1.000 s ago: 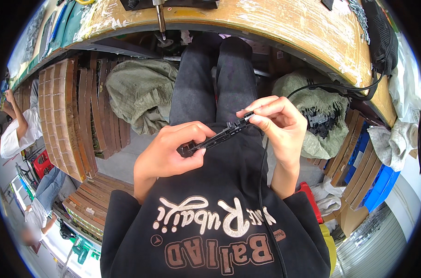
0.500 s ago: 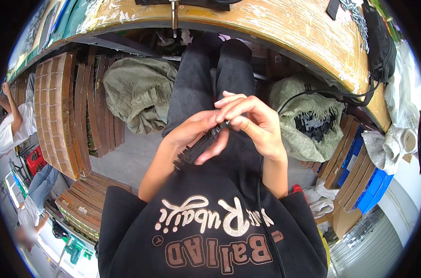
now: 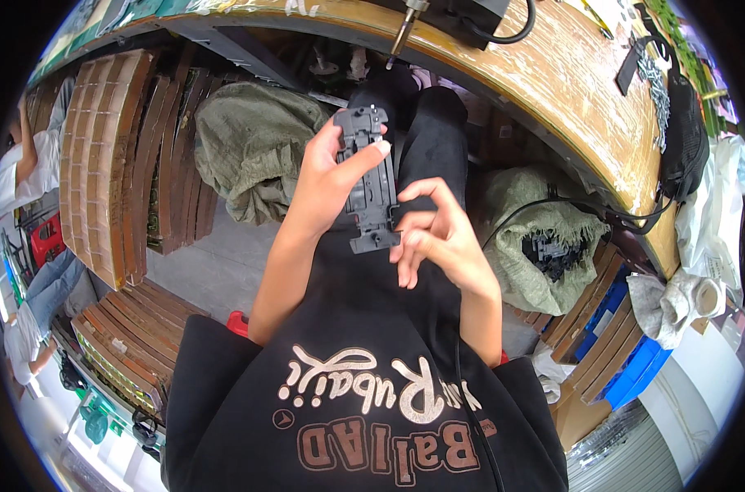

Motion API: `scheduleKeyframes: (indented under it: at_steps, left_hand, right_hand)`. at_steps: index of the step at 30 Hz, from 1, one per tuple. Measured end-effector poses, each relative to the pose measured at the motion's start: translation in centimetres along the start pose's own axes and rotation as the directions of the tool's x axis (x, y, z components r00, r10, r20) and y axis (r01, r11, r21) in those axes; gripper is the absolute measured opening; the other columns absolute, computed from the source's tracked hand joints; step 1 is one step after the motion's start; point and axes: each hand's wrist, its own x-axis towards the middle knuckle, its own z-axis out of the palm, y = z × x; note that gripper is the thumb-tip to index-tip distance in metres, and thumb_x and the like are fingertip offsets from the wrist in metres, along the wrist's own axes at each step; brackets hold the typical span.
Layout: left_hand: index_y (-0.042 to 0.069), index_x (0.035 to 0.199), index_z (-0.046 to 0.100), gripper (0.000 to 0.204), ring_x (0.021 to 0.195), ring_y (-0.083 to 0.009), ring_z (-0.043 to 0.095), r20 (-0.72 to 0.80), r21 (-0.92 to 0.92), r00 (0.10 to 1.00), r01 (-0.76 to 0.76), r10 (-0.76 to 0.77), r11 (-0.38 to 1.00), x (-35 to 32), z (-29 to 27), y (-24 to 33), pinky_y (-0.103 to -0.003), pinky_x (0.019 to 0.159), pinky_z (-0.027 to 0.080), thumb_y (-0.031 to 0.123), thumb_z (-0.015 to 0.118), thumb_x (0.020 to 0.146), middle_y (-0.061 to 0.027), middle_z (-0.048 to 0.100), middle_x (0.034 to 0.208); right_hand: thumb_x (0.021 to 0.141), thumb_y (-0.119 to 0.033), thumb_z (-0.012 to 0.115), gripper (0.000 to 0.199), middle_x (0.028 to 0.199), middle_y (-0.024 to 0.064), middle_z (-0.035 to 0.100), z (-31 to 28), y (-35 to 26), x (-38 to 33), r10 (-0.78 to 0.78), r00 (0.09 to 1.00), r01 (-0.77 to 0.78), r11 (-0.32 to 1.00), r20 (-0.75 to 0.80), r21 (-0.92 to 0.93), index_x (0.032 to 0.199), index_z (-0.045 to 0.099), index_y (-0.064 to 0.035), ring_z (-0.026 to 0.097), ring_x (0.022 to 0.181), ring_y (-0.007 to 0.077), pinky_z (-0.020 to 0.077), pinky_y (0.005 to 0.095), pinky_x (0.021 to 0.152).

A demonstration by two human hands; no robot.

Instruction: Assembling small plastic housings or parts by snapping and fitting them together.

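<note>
A long black plastic part (image 3: 372, 193), with slots and small tabs along it, is held up over my lap. My left hand (image 3: 330, 176) is closed round its left side, thumb across the upper face and fingers behind. The part stands nearly upright in view, its upper end tilted slightly left. Beside its lower right corner is my right hand (image 3: 442, 242), fingers bent and spread apart. Those fingertips are at the part's edge; whether they touch it I cannot tell.
A worn wooden bench (image 3: 545, 74) runs along the far side, with a metal-tipped tool (image 3: 404, 33) jutting over its edge. An open woven sack (image 3: 524, 246) of black parts stands at right, another sack (image 3: 254, 152) at left. Brown trays (image 3: 102, 164) are stacked left; people work beyond.
The black part has been turned to show its slotted face and moved farther away. My left hand has shifted up with it; the right hand has moved down to its lower end, fingers spreading.
</note>
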Motion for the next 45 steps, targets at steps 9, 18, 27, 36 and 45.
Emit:
scheduleKeyframes:
  at_steps: [9, 18, 27, 36, 45]
  left_hand:
    - [0.001, 0.092, 0.054, 0.021, 0.066, -0.0051, 0.051, -0.005, -0.045, 1.000, -0.031, 0.031, 0.998, 1.8, 0.7, 1.9, -0.020, 0.059, 0.041, 0.009, 0.063, 0.074, -0.0002, 0.056, 0.078]
    - [0.003, 0.088, 0.056, 0.018, 0.065, -0.0048, 0.050, 0.049, -0.044, 0.998, -0.040, 0.042, 0.998, 2.3, 1.0, 3.1, -0.020, 0.057, 0.041, 0.011, 0.064, 0.073, 0.0005, 0.056, 0.075]
    - [0.003, 0.087, 0.055, 0.017, 0.064, -0.0044, 0.050, 0.076, -0.051, 0.996, -0.034, 0.038, 0.998, 2.4, 0.9, 3.2, -0.020, 0.056, 0.041, 0.010, 0.063, 0.074, 0.0007, 0.055, 0.073]
    - [0.003, 0.088, 0.056, 0.019, 0.068, -0.0052, 0.051, 0.056, 0.026, 0.996, -0.064, 0.063, 0.998, 3.0, 0.5, 2.7, -0.020, 0.060, 0.042, 0.012, 0.064, 0.074, -0.0002, 0.056, 0.077]
    - [0.003, 0.088, 0.056, 0.018, 0.068, -0.0051, 0.051, 0.077, -0.012, 0.995, -0.065, 0.066, 0.998, 3.1, 0.7, 3.1, -0.020, 0.060, 0.042, 0.011, 0.063, 0.074, 0.0009, 0.056, 0.077]
  right_hand:
    - [0.086, -0.009, 0.049, 0.027, 0.058, 0.0130, 0.055, 1.8, -0.2, 1.4, -0.094, 0.995, 0.096, 0.987, -0.026, 0.127, 0.105, 0.030, -0.0051, 0.054, 0.039, 0.0191, 0.0415, 0.0237, 0.033]
    - [0.085, -0.006, 0.049, 0.026, 0.056, 0.0137, 0.054, 2.9, -1.0, 1.6, -0.149, 0.987, 0.156, 0.977, -0.057, 0.142, 0.102, 0.029, -0.0063, 0.052, 0.037, 0.0184, 0.0385, 0.0230, 0.031]
    - [0.085, -0.006, 0.049, 0.026, 0.056, 0.0126, 0.054, 3.0, -1.0, 1.7, -0.158, 0.985, 0.165, 0.978, -0.066, 0.125, 0.101, 0.030, -0.0065, 0.051, 0.037, 0.0176, 0.0374, 0.0219, 0.032]
    - [0.084, -0.006, 0.049, 0.025, 0.056, 0.0114, 0.054, 2.4, -0.7, 2.2, -0.140, 0.988, 0.148, 0.983, -0.072, 0.113, 0.101, 0.030, -0.0062, 0.051, 0.038, 0.0167, 0.0368, 0.0216, 0.033]
    - [0.083, -0.005, 0.050, 0.025, 0.056, 0.0107, 0.053, 2.6, -1.2, 2.1, -0.172, 0.983, 0.178, 0.979, -0.064, 0.095, 0.100, 0.031, -0.0059, 0.051, 0.039, 0.0163, 0.0370, 0.0217, 0.034]
